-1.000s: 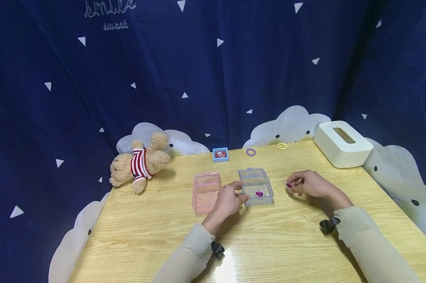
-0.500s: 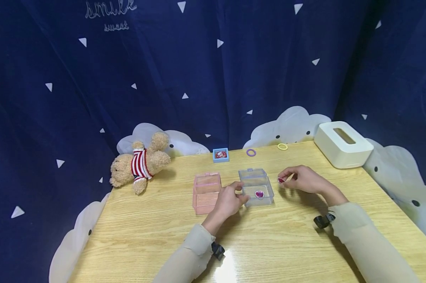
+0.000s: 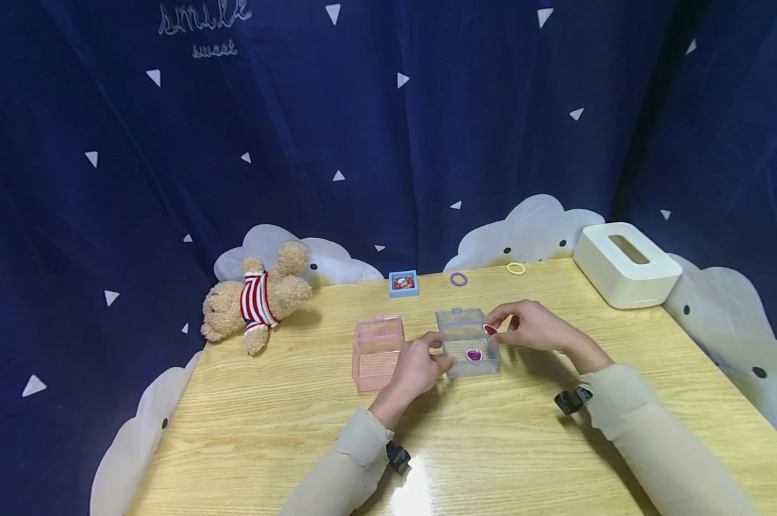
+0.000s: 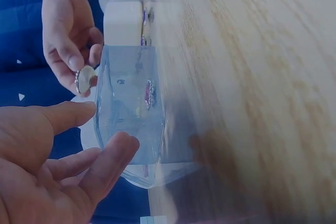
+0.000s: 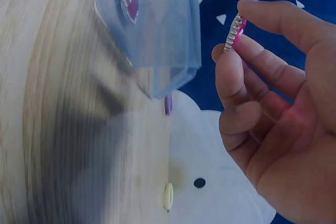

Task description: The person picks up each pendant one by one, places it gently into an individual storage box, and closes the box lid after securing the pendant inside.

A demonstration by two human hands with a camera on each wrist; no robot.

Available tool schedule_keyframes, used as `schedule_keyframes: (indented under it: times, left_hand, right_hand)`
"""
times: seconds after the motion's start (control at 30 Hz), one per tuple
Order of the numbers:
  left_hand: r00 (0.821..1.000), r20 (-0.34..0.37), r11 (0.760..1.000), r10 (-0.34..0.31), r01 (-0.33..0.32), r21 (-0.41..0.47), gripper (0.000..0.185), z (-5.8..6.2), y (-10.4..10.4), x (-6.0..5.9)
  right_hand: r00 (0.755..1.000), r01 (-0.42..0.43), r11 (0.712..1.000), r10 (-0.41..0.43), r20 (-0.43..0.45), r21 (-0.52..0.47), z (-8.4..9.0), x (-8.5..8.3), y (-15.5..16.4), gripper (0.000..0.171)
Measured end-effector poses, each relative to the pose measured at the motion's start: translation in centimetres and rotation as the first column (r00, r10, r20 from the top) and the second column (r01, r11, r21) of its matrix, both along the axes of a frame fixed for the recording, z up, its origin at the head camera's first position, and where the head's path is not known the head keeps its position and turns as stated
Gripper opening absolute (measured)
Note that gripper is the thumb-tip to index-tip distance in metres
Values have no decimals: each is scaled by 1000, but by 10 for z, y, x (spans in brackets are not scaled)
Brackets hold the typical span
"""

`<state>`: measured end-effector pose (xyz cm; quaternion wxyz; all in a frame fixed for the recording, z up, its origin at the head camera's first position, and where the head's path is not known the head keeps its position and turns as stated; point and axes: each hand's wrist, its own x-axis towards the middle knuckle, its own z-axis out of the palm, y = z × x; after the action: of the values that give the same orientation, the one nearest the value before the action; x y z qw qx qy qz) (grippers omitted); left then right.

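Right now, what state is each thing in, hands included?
Right hand, pinching a red jewel
Left hand, at the clear box's side
Red jewel, held in the air
Clear box, lid open, purple jewel inside
Pink box, lid open
Teddy bear, lying down
Blue box, something red inside
White box, upright
Purple ring, lying flat
Yellow ring, lying flat

Reddish jewel (image 3: 489, 330), silvery beaded rim, pinched on edge in right hand (image 3: 534, 327), at right side of clear bluish box (image 3: 484, 368). Box upright on wooden table (image 3: 492, 444), lid (image 3: 459, 317) open; purple jewel (image 3: 474, 355), pale-rimmed, lying inside.
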<state>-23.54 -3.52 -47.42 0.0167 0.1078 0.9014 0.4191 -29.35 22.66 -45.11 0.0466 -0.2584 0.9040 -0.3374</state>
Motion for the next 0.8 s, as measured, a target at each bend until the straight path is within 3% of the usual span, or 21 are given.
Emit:
schedule_keyframes:
  times: [0.43,0.8]
  left_hand:
    - [1000,4,1000,-9,9,-5,50,3,-1,1]
    - [1000,-10,1000,-16,15,-27,49,2,-1,0]
  right_hand:
    - [996,-86,994,84,25,69,-7,-1,-25,24]
    - [992,-115,982,120,-24,147,-15,0,-34,25]
